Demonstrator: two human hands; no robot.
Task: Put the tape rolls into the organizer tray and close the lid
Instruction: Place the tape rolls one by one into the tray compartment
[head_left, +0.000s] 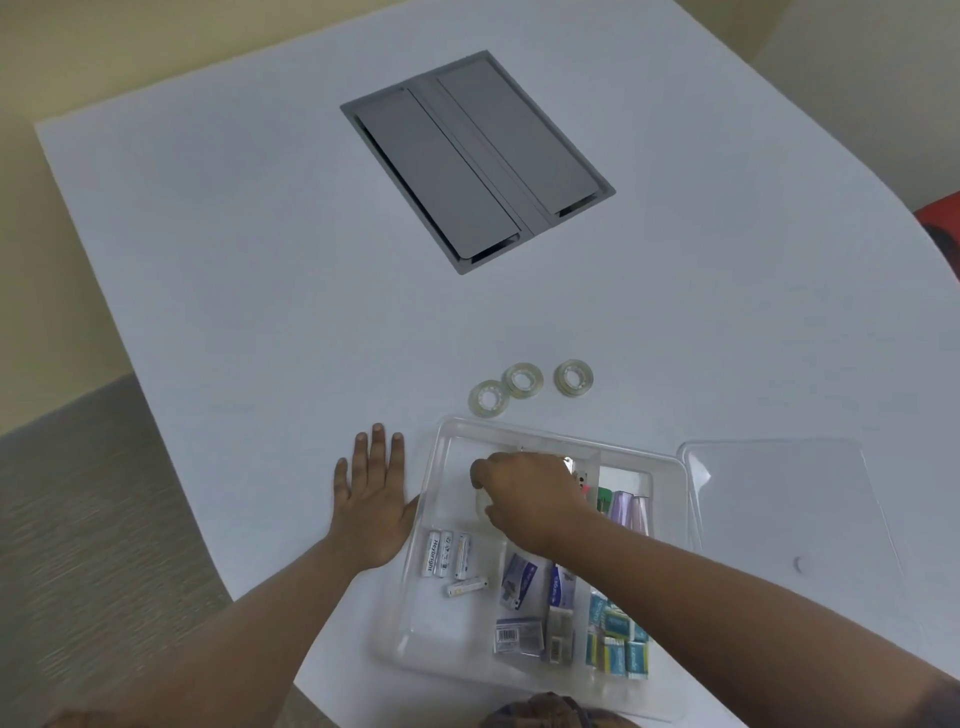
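The right hand (524, 499) is reaching into the organizer tray (431, 525) near the desk's near edge, fingers curled around what looks like a clear tape roll, which could slip into the wrong compartment. The left hand (375, 499) is lying spread flat beside the tray, holding nothing. Beyond, three tape rolls (523, 379) are waiting, with the lid (779, 499) lying toward the right edge.

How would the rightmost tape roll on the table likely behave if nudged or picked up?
The rightmost tape roll lies flat on the table, so a nudge would probably slide it, not roll it. It looks small and thin, likely light. Its clear, glossy surface may be a bit slippery; the open core offers a grip.
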